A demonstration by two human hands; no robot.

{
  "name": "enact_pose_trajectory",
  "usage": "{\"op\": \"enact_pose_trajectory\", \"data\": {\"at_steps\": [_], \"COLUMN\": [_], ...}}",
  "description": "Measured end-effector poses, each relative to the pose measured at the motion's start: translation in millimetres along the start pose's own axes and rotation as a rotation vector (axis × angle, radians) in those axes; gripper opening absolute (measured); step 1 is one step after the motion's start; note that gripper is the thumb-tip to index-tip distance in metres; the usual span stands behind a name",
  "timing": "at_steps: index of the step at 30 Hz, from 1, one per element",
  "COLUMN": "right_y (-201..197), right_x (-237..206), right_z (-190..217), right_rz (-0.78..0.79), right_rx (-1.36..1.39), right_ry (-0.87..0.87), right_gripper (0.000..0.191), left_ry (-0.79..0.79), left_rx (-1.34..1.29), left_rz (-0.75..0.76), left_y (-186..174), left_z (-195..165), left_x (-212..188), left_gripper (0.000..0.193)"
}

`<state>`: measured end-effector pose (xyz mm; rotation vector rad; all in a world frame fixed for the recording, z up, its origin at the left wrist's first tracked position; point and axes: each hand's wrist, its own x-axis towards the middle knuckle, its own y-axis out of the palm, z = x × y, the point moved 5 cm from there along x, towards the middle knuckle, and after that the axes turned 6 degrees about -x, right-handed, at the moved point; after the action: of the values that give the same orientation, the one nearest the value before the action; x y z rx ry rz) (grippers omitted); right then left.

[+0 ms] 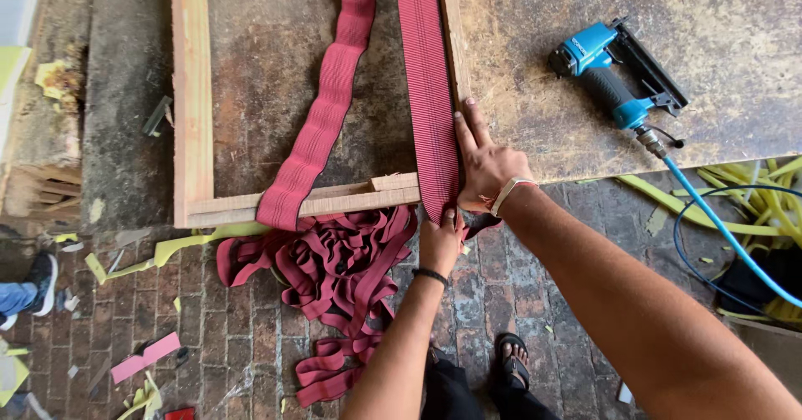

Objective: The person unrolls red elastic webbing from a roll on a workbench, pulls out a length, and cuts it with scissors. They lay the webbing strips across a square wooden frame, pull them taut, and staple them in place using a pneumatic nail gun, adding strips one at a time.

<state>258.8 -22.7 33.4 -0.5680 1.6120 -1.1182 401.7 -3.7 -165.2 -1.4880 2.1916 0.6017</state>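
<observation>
Red webbing strap (pixel 430 94) lies along the wooden frame (pixel 194 94) rail; the left hand (pixel 441 240) pinches its end below the edge while the right hand (pixel 483 163) presses flat beside it. A slackened pinch could let it slip crooked, away from the stapler (pixel 614 73)

Floor: worn brick paving (pixel 209 336), dusty and strewn with scraps.
Worktop: stained, scuffed board (pixel 601 78) in the upper right.
Litter: yellow foam offcuts (pixel 752 186) piled at the right edge, pink scraps (pixel 144 357) at lower left.
Left edge: rough concrete strip (pixel 125 94) beside stacked wood (pixel 38 190).
Light: even daylight, with soft shadows.
</observation>
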Motion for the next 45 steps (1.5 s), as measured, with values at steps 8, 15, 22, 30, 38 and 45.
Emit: {"op": "enact_pose_trajectory", "data": {"at_steps": [8,15,22,30,38,45], "right_y": [-3.2,62.6,68.4,33.6,74.6,106.4], "right_x": [-0.6,-1.0,12.4,66.0,-63.4,-133.5], "right_z": [0.2,-65.4,-234.9,-241.8,-130.0,-25.9], "right_rz": [-0.153,-0.119,-0.625,-0.301,-0.146,-0.121], "right_rx": [0.083,0.24,0.215,0.3,1.284,0.874], "right_ry": [-0.092,0.105,0.441,0.432,0.273,0.432], "right_gripper": [0.14,0.149,0.1,0.098,0.053,0.032], "left_ry": [0.344,0.269,0.242,0.137,0.226,0.412], "left_rx": [0.2,0.198,0.213,0.251,0.364,0.578], "left_rz": [0.222,0.462,0.515,0.491,0.519,0.495], "left_y": [1.3,-2.2,-1.6,0.4,-5.6,-1.6], "left_z": [-21.5,-28.3,-28.9,-41.7,-32.4,-33.4], "left_x": [15.4,10.8,5.9,14.2,10.3,6.1], "left_gripper": [0.031,0.026,0.027,0.021,0.019,0.022]}}
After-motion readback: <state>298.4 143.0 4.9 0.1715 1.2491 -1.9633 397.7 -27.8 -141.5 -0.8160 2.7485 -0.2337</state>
